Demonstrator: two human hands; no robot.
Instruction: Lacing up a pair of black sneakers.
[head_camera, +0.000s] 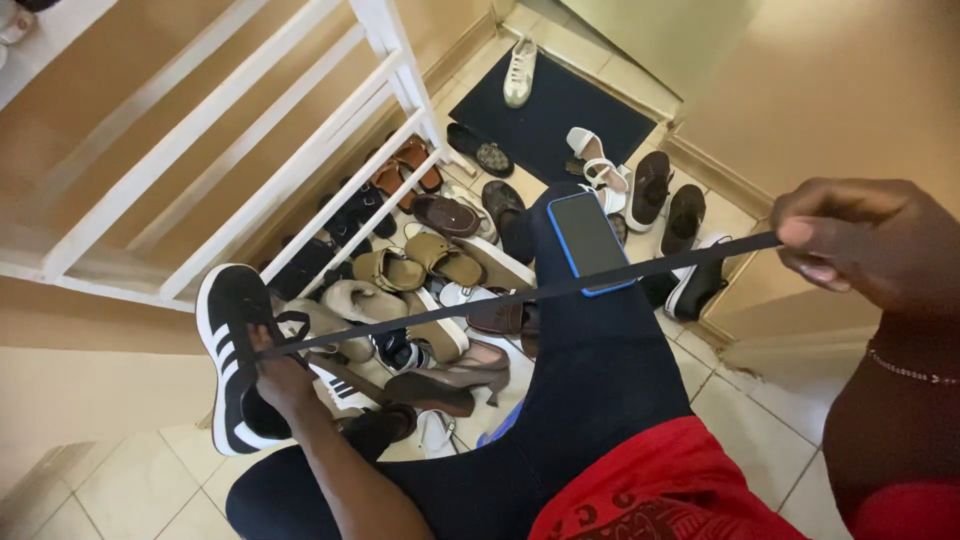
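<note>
My left hand (282, 378) grips a black sneaker with white stripes (228, 352), held sole-side out at the lower left. A long black shoelace (530, 292) runs taut from the sneaker up to the right. My right hand (868, 240) pinches the lace's far end at the right edge, fingers closed on it. The lace crosses over my raised knee in dark leggings (590, 360), where a phone with a blue case (588, 240) rests screen up.
Several shoes, sandals and heels lie piled on the tiled floor (430, 290) beside a white stair railing (250, 150). A dark doormat (560, 105) with a white sneaker (518, 72) lies by the door at the top.
</note>
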